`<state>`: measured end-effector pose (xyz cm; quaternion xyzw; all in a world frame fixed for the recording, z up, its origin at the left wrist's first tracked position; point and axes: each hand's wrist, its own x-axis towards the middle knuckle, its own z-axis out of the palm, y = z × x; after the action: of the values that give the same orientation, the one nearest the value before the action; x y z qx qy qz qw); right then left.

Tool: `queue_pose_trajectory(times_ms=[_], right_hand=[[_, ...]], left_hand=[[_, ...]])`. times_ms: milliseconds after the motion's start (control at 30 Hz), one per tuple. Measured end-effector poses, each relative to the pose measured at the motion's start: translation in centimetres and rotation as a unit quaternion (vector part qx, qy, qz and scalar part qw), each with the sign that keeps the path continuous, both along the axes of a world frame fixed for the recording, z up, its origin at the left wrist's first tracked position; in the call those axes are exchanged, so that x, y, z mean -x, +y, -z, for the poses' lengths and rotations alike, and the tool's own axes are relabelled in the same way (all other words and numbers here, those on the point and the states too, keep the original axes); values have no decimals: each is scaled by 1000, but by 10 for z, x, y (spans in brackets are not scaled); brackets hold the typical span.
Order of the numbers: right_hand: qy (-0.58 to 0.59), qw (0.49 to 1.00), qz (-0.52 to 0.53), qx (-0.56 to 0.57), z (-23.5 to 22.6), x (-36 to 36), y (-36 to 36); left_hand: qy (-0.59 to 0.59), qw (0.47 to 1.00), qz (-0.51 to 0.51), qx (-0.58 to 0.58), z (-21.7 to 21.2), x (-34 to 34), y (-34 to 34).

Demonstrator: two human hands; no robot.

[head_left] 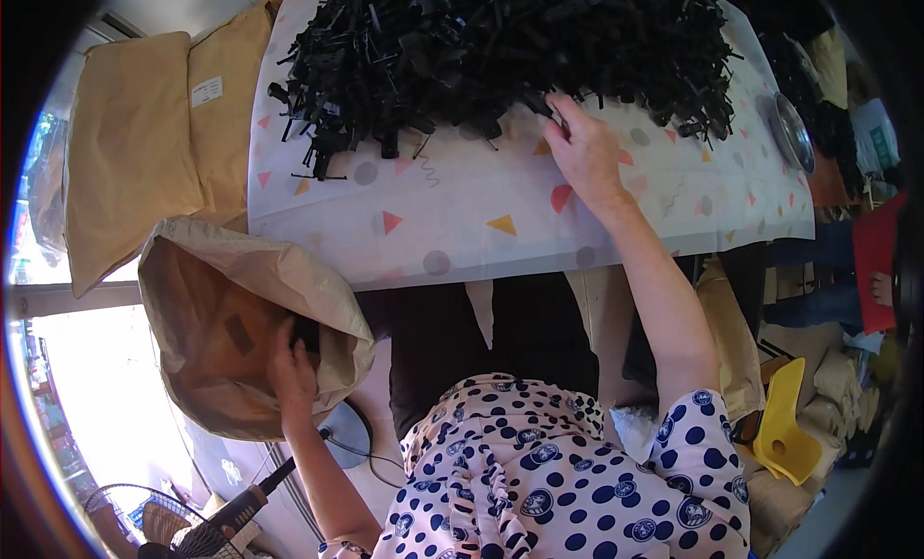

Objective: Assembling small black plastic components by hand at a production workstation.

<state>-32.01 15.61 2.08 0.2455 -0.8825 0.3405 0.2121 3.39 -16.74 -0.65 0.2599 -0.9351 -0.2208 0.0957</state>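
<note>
A heap of small black plastic parts [433, 68], many with thin prongs, covers the far side of the table. My right hand [582, 150] reaches to the heap's near edge, thumb and forefinger pinched on one black part [537, 104]. At the left, a large brown paper bag [332, 285] stands with its mouth wide apart. My left hand [292, 371] is inside that mouth, fingers bent beside a dark piece that looks like another black part [306, 330]. Part of its grip is hidden. A dark rectangular patch [239, 335] shows on the bag's inner wall.
A patterned white cloth [462, 236] covers the table. Filled brown sacks [130, 145] lean at the left. A round metal dish [793, 133] sits at the table's right edge. A yellow plastic chair [787, 424] and a person in red [874, 270] are farther right. A wire-caged fan [159, 520] stands lower left.
</note>
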Motion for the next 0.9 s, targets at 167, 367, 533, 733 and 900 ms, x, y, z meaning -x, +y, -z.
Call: queue_pose_trajectory(times_ms=[167, 367, 533, 733, 900], right_hand=[[-42, 993, -93, 62, -3, -41, 12], [140, 960, -241, 11, -11, -65, 12], [164, 930, -330, 7, -16, -84, 11], [172, 916, -359, 48, -7, -96, 18], [186, 907, -378, 2, -8, -100, 21]], left_hand=[[217, 969, -74, -96, -68, 40, 52], [80, 562, 55, -821, -82, 135, 141], [59, 391, 80, -915, -57, 148, 166], [38, 187, -35, -981, -50, 127, 188], [28, 183, -26, -982, -57, 122, 182]])
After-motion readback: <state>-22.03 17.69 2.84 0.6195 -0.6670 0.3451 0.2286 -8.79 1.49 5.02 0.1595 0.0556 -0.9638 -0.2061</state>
